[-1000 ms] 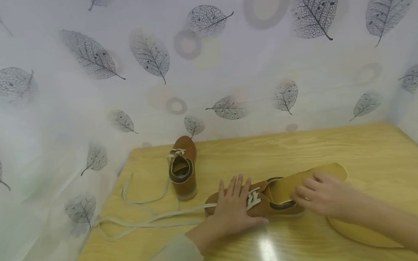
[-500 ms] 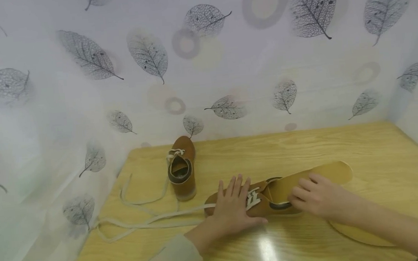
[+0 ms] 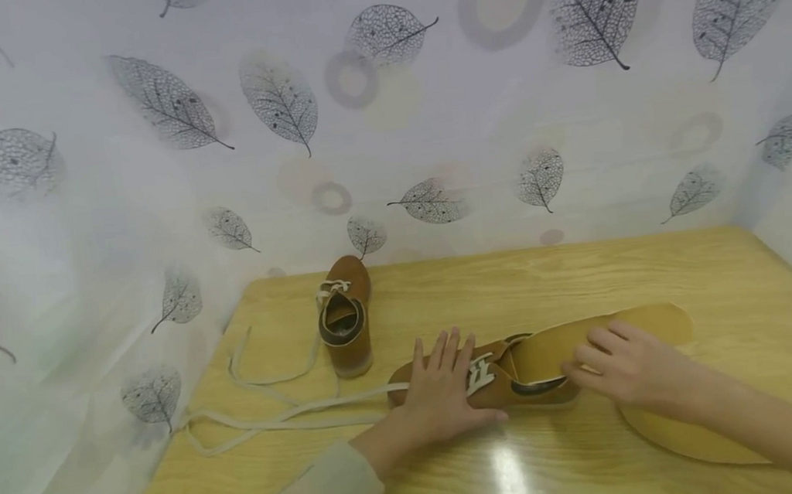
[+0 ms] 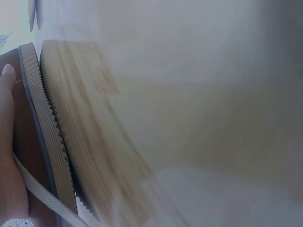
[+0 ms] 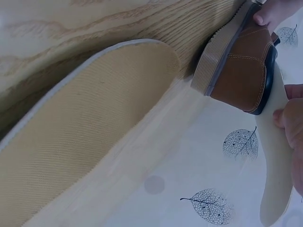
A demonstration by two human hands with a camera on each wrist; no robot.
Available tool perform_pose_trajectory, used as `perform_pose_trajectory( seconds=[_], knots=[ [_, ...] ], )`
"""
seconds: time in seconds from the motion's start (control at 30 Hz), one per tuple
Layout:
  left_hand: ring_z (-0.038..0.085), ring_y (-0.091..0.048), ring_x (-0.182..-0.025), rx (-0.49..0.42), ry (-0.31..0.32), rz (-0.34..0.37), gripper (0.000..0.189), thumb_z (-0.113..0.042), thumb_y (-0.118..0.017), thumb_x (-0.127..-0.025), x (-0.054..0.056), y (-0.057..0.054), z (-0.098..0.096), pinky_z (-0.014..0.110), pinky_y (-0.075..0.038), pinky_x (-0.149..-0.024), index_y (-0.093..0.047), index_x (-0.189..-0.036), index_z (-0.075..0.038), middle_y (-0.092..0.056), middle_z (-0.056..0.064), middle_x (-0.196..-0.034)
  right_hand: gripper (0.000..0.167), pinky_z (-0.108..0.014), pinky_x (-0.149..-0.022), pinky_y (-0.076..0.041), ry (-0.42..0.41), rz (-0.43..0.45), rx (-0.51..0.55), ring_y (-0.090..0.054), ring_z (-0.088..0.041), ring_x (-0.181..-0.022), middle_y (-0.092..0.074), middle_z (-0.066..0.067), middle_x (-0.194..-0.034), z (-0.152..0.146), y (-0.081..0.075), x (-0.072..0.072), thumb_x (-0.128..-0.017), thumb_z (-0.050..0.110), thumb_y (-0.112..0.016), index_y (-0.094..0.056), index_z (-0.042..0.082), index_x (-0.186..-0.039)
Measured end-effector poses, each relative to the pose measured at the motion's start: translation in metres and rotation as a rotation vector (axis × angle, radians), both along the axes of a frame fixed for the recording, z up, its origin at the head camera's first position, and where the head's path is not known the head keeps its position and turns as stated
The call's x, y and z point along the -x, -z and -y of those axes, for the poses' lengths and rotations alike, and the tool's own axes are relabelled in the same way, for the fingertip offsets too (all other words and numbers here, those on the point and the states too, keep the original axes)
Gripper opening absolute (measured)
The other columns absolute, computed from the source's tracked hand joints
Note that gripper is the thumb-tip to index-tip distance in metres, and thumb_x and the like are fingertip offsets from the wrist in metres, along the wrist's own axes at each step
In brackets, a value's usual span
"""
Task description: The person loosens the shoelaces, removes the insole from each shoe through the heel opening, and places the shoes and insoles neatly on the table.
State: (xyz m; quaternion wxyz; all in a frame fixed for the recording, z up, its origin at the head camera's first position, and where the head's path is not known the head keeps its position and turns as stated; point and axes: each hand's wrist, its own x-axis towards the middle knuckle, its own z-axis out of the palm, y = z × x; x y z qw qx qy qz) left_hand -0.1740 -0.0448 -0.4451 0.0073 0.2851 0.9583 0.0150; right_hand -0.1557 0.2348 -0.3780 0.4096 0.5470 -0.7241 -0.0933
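Note:
A brown lace-up shoe [image 3: 540,397] lies lengthwise on the table with its toe to the left. My left hand [image 3: 442,402] rests over its front part, fingers spread. In the left wrist view, the ridged sole edge [image 4: 45,123] runs beside that hand. A tan insole [image 3: 656,323] slants up out of the shoe's opening, its front end inside. My right hand [image 3: 629,364] pinches the insole's near edge just behind the heel collar. The right wrist view shows the insole's pale underside [image 5: 274,161] with thumb and fingers on it.
A second insole [image 3: 697,429] lies on the table [image 3: 649,273] below my right forearm. Another brown shoe [image 3: 351,351] stands behind, toe to the wall [image 3: 464,133]. Long cream laces [image 3: 270,423] trail leftward across the table.
My right hand has shifted to the right and the insole with it, so more of it now sticks out of the shoe. The left hand stays in place.

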Motion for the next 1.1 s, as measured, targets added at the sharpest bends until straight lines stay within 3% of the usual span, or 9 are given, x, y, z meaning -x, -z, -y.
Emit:
perform_pose_trajectory(
  seconds=[0.3, 0.5, 0.77, 1.1],
  knots=[
    [0.031, -0.009, -0.145, -0.009, -0.005, -0.005, 0.114, -0.089, -0.031, -0.072, 0.001, 0.0, 0.001, 0.062, -0.003, -0.113, -0.005, -0.153, -0.013, -0.008, 0.013, -0.158, 0.052, -0.03, -0.056, -0.049, 0.02, -0.005, 0.01, -0.052, -0.02, -0.066, -0.055, -0.002, -0.076, -0.007, 0.0, -0.001, -0.098, -0.007, -0.02, -0.067, 0.012, -0.091],
    [0.031, -0.009, -0.145, -0.019, -0.004, 0.0, 0.114, -0.089, -0.03, -0.072, 0.001, 0.0, 0.001, 0.062, -0.002, -0.113, -0.005, -0.153, -0.013, -0.007, 0.014, -0.159, 0.053, -0.029, -0.054, -0.045, 0.055, -0.01, -0.02, -0.052, -0.019, -0.067, -0.06, -0.003, -0.084, -0.007, 0.002, -0.006, -0.097, -0.007, -0.018, -0.067, 0.012, -0.097],
    [0.032, -0.007, -0.145, -0.024, -0.004, 0.01, 0.113, -0.088, -0.034, -0.073, -0.001, -0.001, 0.002, 0.062, 0.0, -0.113, -0.005, -0.153, -0.013, -0.007, 0.014, -0.158, 0.05, -0.034, -0.059, -0.049, 0.098, 0.055, -0.035, -0.056, -0.022, -0.075, -0.062, -0.006, -0.092, 0.009, 0.011, -0.015, -0.091, -0.01, -0.018, -0.063, 0.008, -0.106],
    [0.033, -0.006, -0.145, -0.031, 0.006, 0.013, 0.112, -0.087, -0.033, -0.074, -0.001, 0.0, 0.0, 0.063, 0.0, -0.112, -0.005, -0.153, -0.012, -0.007, 0.015, -0.158, 0.049, -0.033, -0.058, -0.048, 0.127, -0.061, -0.067, -0.058, -0.02, -0.07, -0.063, -0.004, -0.085, 0.02, 0.016, -0.01, -0.098, -0.005, -0.019, -0.064, 0.014, -0.102]
  ],
)
